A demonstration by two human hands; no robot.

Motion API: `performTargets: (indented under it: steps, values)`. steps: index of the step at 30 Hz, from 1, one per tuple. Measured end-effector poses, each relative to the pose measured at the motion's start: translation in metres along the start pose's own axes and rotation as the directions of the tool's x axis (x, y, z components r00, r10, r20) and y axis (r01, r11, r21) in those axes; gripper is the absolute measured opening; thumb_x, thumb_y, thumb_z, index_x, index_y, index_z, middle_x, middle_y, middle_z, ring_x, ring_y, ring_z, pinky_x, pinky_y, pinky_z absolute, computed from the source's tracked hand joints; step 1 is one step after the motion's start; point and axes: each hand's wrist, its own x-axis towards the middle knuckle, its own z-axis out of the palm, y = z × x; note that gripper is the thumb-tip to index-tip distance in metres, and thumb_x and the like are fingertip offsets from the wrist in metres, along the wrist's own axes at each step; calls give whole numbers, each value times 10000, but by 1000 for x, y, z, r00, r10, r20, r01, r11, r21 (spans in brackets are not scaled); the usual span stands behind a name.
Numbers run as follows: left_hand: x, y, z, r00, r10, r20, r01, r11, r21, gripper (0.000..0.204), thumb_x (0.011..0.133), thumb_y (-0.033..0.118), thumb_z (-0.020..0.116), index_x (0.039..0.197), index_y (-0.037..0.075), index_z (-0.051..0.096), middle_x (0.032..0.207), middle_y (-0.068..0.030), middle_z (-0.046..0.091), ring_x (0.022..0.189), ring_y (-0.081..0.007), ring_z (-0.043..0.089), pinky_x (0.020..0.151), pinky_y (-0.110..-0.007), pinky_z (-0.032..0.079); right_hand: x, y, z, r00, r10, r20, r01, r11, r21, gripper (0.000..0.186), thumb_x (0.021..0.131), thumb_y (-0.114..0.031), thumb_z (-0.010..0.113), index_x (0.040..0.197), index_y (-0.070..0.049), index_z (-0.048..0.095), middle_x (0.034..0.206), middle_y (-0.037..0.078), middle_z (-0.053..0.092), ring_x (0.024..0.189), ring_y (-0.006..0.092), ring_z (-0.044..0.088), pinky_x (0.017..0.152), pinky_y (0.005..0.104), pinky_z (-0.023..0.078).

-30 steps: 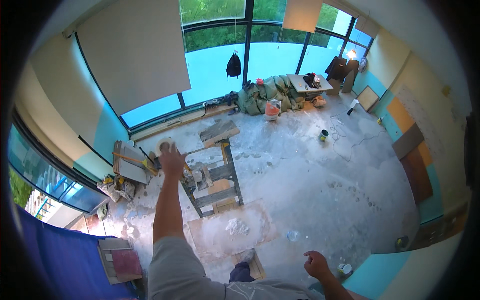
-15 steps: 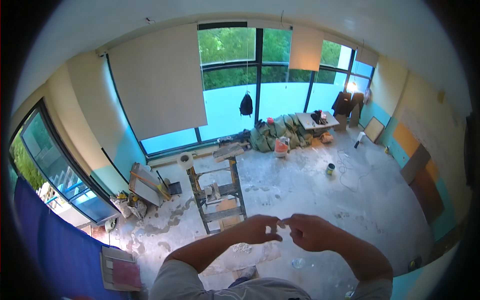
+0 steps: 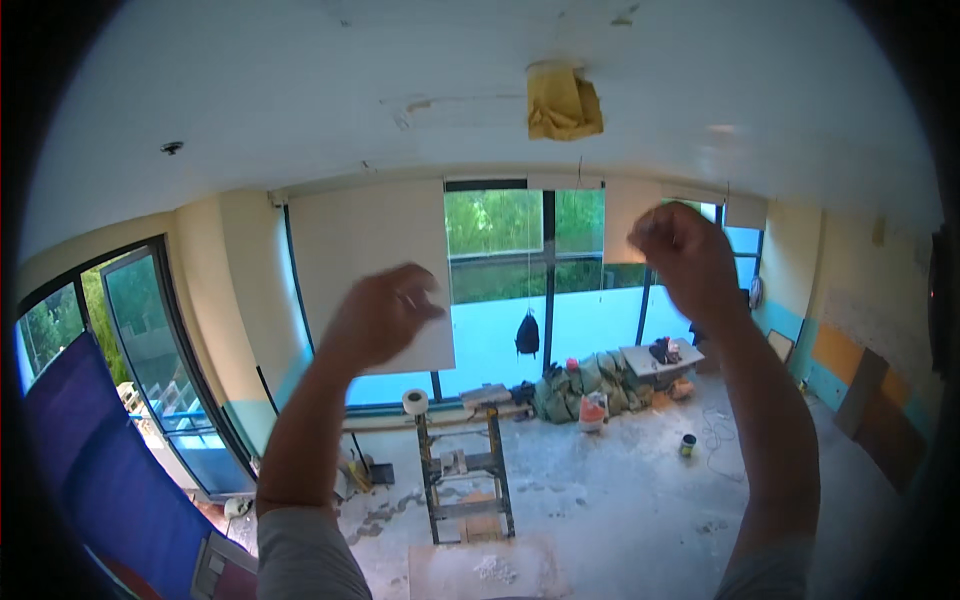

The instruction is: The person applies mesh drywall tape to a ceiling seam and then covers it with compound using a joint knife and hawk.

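Both arms are raised toward the white ceiling [image 3: 450, 140]. My left hand [image 3: 385, 315], slightly blurred, has its fingers curled in front of the pale blind [image 3: 370, 230]; whatever it holds is too small to make out. Higher and to the right, my right hand [image 3: 680, 250] is pinched in front of the window, with its contents unclear. A crumpled tan paper patch [image 3: 562, 102] is on the ceiling above and between them. Beyond and below them stands a stepladder [image 3: 464, 462], with a white roll [image 3: 415, 403] on its top.
Green sacks [image 3: 570, 395], a small table [image 3: 655, 360] and a hanging black bag [image 3: 527, 335] are by the windows. A dark can [image 3: 688, 443] and cable are on the dusty floor [image 3: 630, 500]. A purple sheet [image 3: 90, 450] hangs left beside an open glass door [image 3: 150, 340].
The view has tilted up to the ceiling. My left hand left the roll on the ladder and met my right hand; both have since risen and moved apart.
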Motion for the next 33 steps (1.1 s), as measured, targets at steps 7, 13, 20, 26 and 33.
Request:
performTargets:
  steps: [7,13,20,26,33]
  values:
    - [22,62,-153,915,115,-386,-83,992,100,149,880,135,639,978,22,648,807,-28,641,771,-98,582,751,-265,485,90,-48,-76,915,-70,-398,184,949,255,229,880,-241,685,978,-35,666,850,36,686,724,115,629,718,263,528]
    - [41,102,-231,728,240,-642,-285,958,35,212,888,181,638,1013,17,686,802,-13,646,736,-88,573,742,-240,469,125,-93,-108,739,-181,-649,372,913,168,297,865,-291,701,991,-23,689,832,25,691,758,112,640,749,258,532]
    - [59,146,-265,505,229,-832,-272,957,99,335,849,304,727,1039,29,703,781,9,656,739,-83,588,738,-221,465,142,-115,-135,616,-187,-765,395,914,95,331,821,-293,736,975,-3,693,876,33,686,773,117,621,760,257,532]
    - [65,171,-259,336,210,-918,-325,941,96,341,833,353,728,1008,60,719,774,16,663,721,-62,575,718,-221,455,156,-113,-147,556,-197,-807,415,907,65,346,808,-323,757,956,-18,689,834,24,681,769,106,616,704,256,513]
    - [67,179,-263,294,253,-922,-331,932,150,329,836,357,720,1028,89,730,804,27,687,729,-67,584,725,-240,465,161,-111,-147,553,-204,-808,271,961,-57,361,818,-396,721,948,-59,716,878,69,717,833,216,672,798,330,514]
